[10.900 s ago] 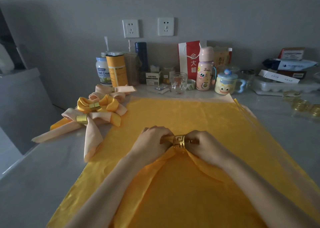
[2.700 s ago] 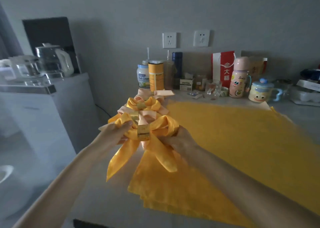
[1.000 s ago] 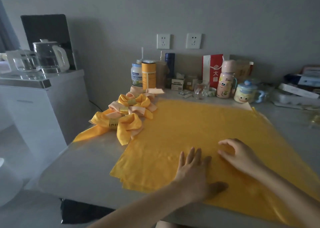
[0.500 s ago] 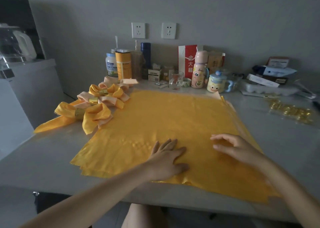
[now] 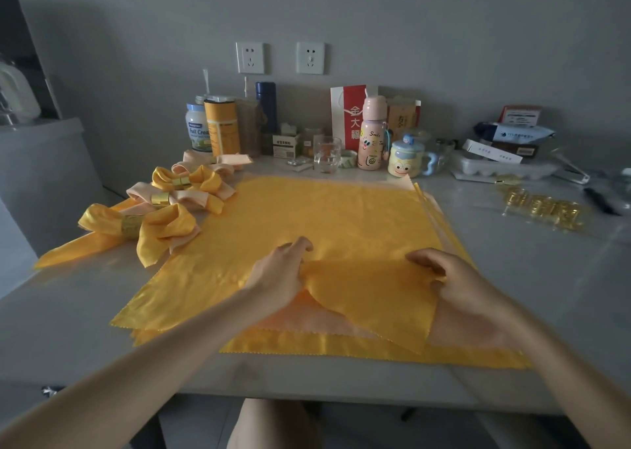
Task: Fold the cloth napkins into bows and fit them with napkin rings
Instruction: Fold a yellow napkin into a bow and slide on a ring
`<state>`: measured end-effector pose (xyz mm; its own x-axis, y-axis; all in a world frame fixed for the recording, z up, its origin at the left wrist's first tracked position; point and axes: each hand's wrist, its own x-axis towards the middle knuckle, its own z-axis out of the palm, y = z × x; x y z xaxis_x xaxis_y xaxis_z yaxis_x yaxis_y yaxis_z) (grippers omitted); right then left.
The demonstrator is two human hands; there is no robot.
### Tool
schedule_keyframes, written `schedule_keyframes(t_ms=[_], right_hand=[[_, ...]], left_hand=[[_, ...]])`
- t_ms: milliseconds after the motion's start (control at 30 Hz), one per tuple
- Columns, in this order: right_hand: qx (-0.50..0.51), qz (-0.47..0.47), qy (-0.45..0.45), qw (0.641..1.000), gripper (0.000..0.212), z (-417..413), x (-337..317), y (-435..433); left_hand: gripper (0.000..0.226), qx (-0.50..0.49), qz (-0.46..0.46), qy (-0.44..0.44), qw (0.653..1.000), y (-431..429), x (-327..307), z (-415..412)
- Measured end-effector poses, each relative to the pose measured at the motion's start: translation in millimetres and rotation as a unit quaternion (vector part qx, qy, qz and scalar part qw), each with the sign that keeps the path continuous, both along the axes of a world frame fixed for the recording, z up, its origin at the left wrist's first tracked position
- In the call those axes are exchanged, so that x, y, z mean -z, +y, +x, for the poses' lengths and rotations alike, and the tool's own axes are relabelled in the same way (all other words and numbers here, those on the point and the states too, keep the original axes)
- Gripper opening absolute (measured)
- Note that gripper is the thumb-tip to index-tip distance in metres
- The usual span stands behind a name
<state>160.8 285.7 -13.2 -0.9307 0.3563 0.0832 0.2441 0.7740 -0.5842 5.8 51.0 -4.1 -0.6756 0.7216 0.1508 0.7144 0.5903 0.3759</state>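
1. Here, the grey table (image 5: 68, 312) carries everything, with jars, bottles and boxes lined up along the wall at its far edge.
2. A stack of napkins lies flat in the middle of the table. The top yellow napkin (image 5: 324, 216) has its near right corner turned up and over, so a peach napkin (image 5: 307, 322) shows underneath. Another yellow layer lies below that at the near edge.
3. Finished bows sit in a row along the stack's left side, yellow and peach by turns. The nearest yellow bow (image 5: 160, 223) touches the stack's edge and wears a gold ring (image 5: 131, 226) round its middle.
4. The right hand (image 5: 467, 288) grips the turned-over fold at its right end, fingers and thumb closed on the cloth.
5. The left hand (image 5: 280, 274) pinches the same fold at its left end, fingers curled onto the cloth.
6. Loose gold napkin rings (image 5: 543, 208) lie in a heap on the table's right side, well apart from the stack.
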Motion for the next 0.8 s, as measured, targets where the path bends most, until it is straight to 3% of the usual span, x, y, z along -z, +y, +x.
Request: schedule_keyframes(t_ms=[100, 200, 467, 567, 633, 733, 800], right_hand=[[0.010, 0.022, 0.031, 0.999, 0.034, -8.6, 0.7, -2.1], [0.029, 0.030, 0.049, 0.998, 0.019, -16.4, -0.5, -2.6], [0.024, -0.029, 0.085, 0.996, 0.014, -31.6, -10.0, -17.2], [-0.013, -0.054, 0.081, 0.995, 0.018, -31.1, -21.2, -25.6], [-0.033, -0.051, 0.068, 0.996, 0.016, -30.2, -27.9, -30.1], [-0.066, -0.039, 0.038, 0.996, 0.016, -25.8, -37.6, -37.3], [-0.070, -0.078, 0.008, 0.994, 0.026, -20.6, -45.0, -41.3]], left_hand=[[0.053, 0.027, -0.022, 0.037, 0.999, -8.5, 4.8, 0.7], [0.037, 0.122, -0.027, 0.152, 0.980, -20.7, 12.3, -0.1], [0.075, 0.128, -0.159, 0.092, 0.975, -32.3, 1.4, 1.6], [0.049, 0.130, -0.149, 0.134, 0.971, -33.4, -5.8, 6.0], [0.029, 0.115, -0.084, 0.077, 0.987, -35.5, -6.8, 5.6], [0.043, 0.075, 0.024, -0.117, 0.990, -41.9, -14.5, 4.0], [0.041, 0.060, 0.030, -0.223, 0.973, -48.0, -24.4, 2.6]])
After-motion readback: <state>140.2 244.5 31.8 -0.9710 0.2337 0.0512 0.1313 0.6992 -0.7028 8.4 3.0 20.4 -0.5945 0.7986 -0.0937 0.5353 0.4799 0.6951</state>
